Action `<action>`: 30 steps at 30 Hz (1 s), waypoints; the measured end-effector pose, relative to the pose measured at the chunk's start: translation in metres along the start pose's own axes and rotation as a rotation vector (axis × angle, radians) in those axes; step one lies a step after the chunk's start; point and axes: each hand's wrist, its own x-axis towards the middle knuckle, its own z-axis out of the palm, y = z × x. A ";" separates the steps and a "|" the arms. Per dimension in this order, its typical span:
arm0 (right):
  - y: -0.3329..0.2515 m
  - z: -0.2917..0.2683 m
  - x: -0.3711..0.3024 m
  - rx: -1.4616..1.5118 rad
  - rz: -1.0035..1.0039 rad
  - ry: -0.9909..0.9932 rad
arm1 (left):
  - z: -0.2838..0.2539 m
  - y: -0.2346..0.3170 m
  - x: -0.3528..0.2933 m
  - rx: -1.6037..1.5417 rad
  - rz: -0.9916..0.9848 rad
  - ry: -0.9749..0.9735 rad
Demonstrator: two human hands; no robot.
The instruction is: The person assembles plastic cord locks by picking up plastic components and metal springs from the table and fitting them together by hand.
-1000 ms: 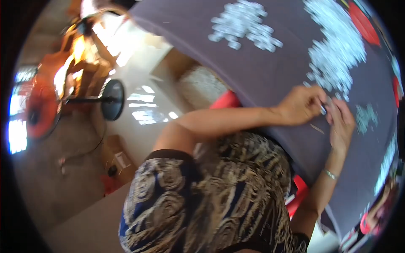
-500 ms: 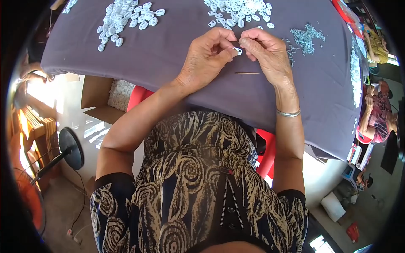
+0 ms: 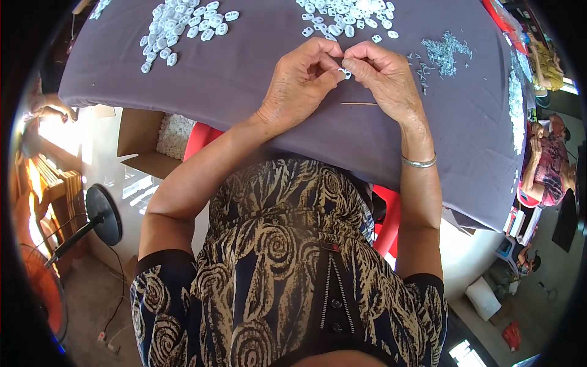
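My left hand [image 3: 299,82] pinches a small white plastic piece with holes [image 3: 347,74] between thumb and fingers, over the near part of the dark table. My right hand [image 3: 385,76] is closed, its thumb and forefinger pressed together right at that piece. Whatever its fingertips hold is too small or hidden to make out. Just below the hands lies a thin wooden stick [image 3: 359,103], like a toothpick. Beyond them spreads a pile of similar white pieces [image 3: 350,13]. Small thin blue-grey pieces [image 3: 446,54] are heaped to the right.
Another pile of white oval pieces [image 3: 177,24] lies on the left of the dark tablecloth [image 3: 214,79]. An open cardboard box [image 3: 139,134] of white pieces stands below the table edge. A fan [image 3: 104,214] is at lower left. Another person [image 3: 550,162] sits at far right.
My right hand has shifted slightly left, its thumb and forefinger now meeting the white piece. The left hand stays nearly still, keeping its pinch.
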 end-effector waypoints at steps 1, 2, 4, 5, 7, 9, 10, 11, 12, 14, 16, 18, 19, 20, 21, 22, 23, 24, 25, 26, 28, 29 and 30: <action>0.001 0.000 0.000 0.000 0.001 0.000 | 0.000 0.000 0.000 0.000 -0.001 0.000; 0.002 0.001 0.000 -0.026 -0.002 0.002 | 0.001 0.000 -0.001 0.012 -0.011 0.011; 0.003 0.001 -0.001 -0.052 -0.004 0.003 | 0.002 0.001 -0.001 0.024 -0.022 0.022; 0.002 0.001 -0.001 -0.088 -0.012 0.007 | 0.002 0.001 -0.001 0.047 -0.026 0.025; 0.000 0.002 -0.001 -0.123 -0.019 0.010 | 0.002 0.000 -0.002 0.069 -0.031 0.029; -0.001 0.004 -0.002 -0.191 -0.031 0.033 | 0.003 0.000 -0.002 0.112 -0.018 0.069; -0.001 0.005 -0.001 -0.190 -0.030 0.033 | 0.003 -0.002 -0.002 0.113 -0.019 0.069; -0.001 0.006 -0.001 -0.198 -0.036 0.050 | 0.003 -0.003 -0.001 0.113 0.006 0.080; 0.000 0.007 -0.001 -0.207 -0.042 0.067 | 0.003 -0.004 -0.001 0.114 0.032 0.091; -0.001 0.010 -0.001 -0.213 -0.033 0.083 | 0.003 -0.003 -0.001 0.080 0.014 0.100; -0.002 0.013 -0.002 -0.218 -0.025 0.100 | 0.004 -0.003 -0.002 0.048 -0.004 0.109; -0.003 0.015 -0.002 -0.232 -0.013 0.144 | 0.004 -0.003 -0.002 0.053 -0.034 0.140; -0.002 0.016 -0.002 -0.230 -0.014 0.146 | 0.004 -0.003 -0.002 0.056 -0.034 0.138; 0.000 0.017 -0.002 -0.223 -0.015 0.156 | 0.004 -0.003 -0.001 0.059 -0.037 0.138; 0.001 0.017 -0.002 -0.216 -0.017 0.167 | 0.003 -0.003 -0.001 0.063 -0.040 0.137; 0.002 0.017 -0.001 -0.214 -0.017 0.173 | 0.003 -0.003 0.000 0.066 -0.039 0.132; 0.003 0.016 -0.001 -0.195 -0.020 0.160 | 0.002 -0.003 0.000 0.084 -0.035 0.121; 0.003 0.016 -0.001 -0.176 -0.022 0.148 | 0.002 -0.003 0.000 0.102 -0.032 0.109; 0.002 0.016 -0.002 -0.175 -0.022 0.154 | 0.002 -0.003 0.001 0.104 -0.032 0.103; 0.000 0.014 -0.002 -0.124 0.006 0.136 | 0.002 -0.001 0.001 0.095 -0.049 0.099; -0.002 0.012 -0.002 -0.073 0.035 0.121 | 0.001 -0.001 0.002 0.085 -0.067 0.090; -0.002 0.012 -0.001 -0.039 0.081 0.114 | 0.000 -0.001 0.002 0.107 -0.052 0.078; -0.002 0.012 0.000 -0.005 0.127 0.107 | 0.000 -0.001 0.002 0.129 -0.037 0.067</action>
